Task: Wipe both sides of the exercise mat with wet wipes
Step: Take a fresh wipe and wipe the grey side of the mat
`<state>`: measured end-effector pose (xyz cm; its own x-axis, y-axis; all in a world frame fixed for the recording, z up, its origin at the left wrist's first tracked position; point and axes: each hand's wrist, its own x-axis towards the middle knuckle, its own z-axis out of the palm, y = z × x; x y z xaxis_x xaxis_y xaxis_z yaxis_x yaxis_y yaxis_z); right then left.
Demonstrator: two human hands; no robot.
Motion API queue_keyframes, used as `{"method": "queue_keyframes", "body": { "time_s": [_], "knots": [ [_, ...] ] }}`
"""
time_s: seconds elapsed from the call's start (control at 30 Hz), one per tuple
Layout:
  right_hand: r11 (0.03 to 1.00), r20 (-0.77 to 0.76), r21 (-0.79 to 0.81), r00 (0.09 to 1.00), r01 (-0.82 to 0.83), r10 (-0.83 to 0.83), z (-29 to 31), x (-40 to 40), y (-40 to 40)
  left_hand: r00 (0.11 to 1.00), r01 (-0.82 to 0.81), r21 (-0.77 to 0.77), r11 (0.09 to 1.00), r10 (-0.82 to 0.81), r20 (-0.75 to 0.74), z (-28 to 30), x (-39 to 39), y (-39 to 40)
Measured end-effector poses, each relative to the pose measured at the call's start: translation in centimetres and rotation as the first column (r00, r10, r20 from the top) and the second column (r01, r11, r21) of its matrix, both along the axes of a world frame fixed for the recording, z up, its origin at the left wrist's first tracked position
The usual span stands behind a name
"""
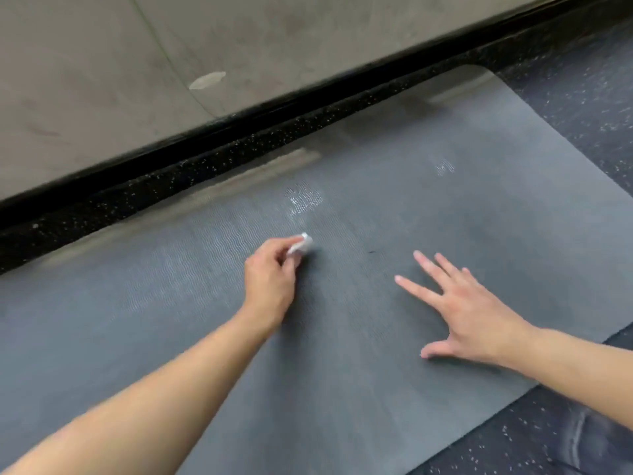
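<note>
Pinching wipe (300, 244) w/ left hand (270, 282), right hand (469, 311) flat on mat (394, 207)

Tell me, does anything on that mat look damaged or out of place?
Mostly no. The grey exercise mat lies flat. Odd bits: pale shiny patches beyond the wet wipe held in the left hand, perhaps moisture or wear, and a small dark speck near the right hand.

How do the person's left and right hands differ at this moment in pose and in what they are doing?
The left hand has curled fingers pinching a bunched white wet wipe; the right hand holds nothing. The left hand's fingers are tucked; the right hand's are straight and spread, flat on the mat. Both are over the grey exercise mat.
</note>
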<state>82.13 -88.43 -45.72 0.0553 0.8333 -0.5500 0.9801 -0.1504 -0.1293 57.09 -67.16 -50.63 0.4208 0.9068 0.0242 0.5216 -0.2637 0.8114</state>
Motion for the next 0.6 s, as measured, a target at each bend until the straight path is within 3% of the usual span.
{"method": "queue_keyframes", "body": {
  "time_s": [0.13, 0.3, 0.47, 0.6],
  "knots": [
    [0.975, 0.153, -0.207, 0.987, 0.082, -0.05, -1.0, 1.4, 3.7, 0.963, -0.209, 0.069, 0.975, 0.218, -0.16, 1.2, 3.6, 15.4],
    [0.974, 0.166, -0.213, 0.985, 0.082, -0.046, -1.9, 1.4, 3.7, 0.908, -0.205, 0.101, 0.974, 0.228, -0.352, -0.2, 6.2, 19.1],
    [0.969, 0.169, -0.229, 0.984, 0.089, -0.051, -1.9, 1.4, 3.7, 0.884, 0.116, 0.239, 0.964, 0.009, -0.467, 0.0, 7.1, 13.6],
    [0.967, 0.175, -0.237, 0.983, 0.093, -0.052, -1.3, 1.2, 3.9, 0.88, 0.343, 0.222, 0.913, -0.229, -0.417, -0.9, 5.0, 4.5]
  ]
}}
